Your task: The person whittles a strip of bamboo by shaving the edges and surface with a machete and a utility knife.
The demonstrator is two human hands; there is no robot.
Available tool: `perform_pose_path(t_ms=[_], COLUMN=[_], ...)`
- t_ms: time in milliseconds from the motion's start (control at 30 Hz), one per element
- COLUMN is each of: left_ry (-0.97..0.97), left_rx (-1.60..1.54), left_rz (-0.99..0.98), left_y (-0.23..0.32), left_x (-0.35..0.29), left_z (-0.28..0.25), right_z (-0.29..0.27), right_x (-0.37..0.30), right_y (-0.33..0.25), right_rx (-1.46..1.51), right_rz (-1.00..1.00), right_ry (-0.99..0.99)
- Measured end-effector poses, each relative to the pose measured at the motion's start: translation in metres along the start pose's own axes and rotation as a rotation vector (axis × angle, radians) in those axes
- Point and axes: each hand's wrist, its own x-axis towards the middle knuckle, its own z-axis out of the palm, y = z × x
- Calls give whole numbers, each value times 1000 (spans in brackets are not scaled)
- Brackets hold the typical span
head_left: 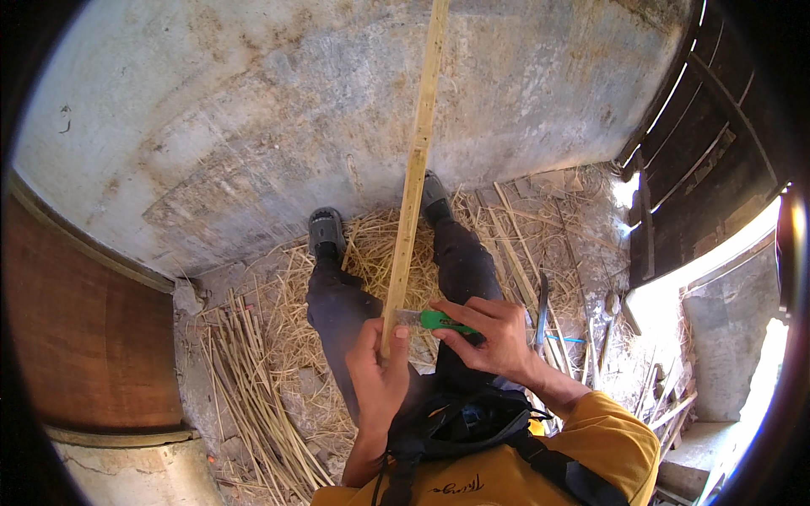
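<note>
A long pale bamboo strip runs from my lap up past the top of the picture, leaning against the grey concrete wall. My left hand grips its lower end, thumb pressed on the strip. My right hand holds a green-handled knife, its blade touching the strip's edge just above my left thumb. I sit with my legs stretched out, dark trousers, and grey shoes against the wall.
Straw and shavings cover the floor around my legs. A bundle of split bamboo sticks lies at my left. Another dark blade rests on the straw at my right. A brown drum stands left, a dark wooden door right.
</note>
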Motion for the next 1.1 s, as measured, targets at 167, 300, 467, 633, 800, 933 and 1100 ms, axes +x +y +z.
perform_pose_path(t_ms=[167,300,467,633,800,933,1100], left_ry=[16,24,31,49,55,56,52], left_rx=[-15,-71,-91,-84,-87,-84,-88], left_rz=[5,18,10,12,28,39,25], left_y=[0,3,1,3,4,0,3], left_x=[0,0,-1,-1,-1,-1,1], left_z=[2,4,5,5,5,3,5], right_z=[4,7,8,9,9,7,6], right_x=[-3,-6,-6,-6,-6,-5,-5], right_y=[-5,-11,-14,-14,-15,-16,-8], right_rx=[22,71,95,95,83,83,75], right_rz=[30,86,99,89,81,72,31], right_ry=[10,10,15,29,28,43,15])
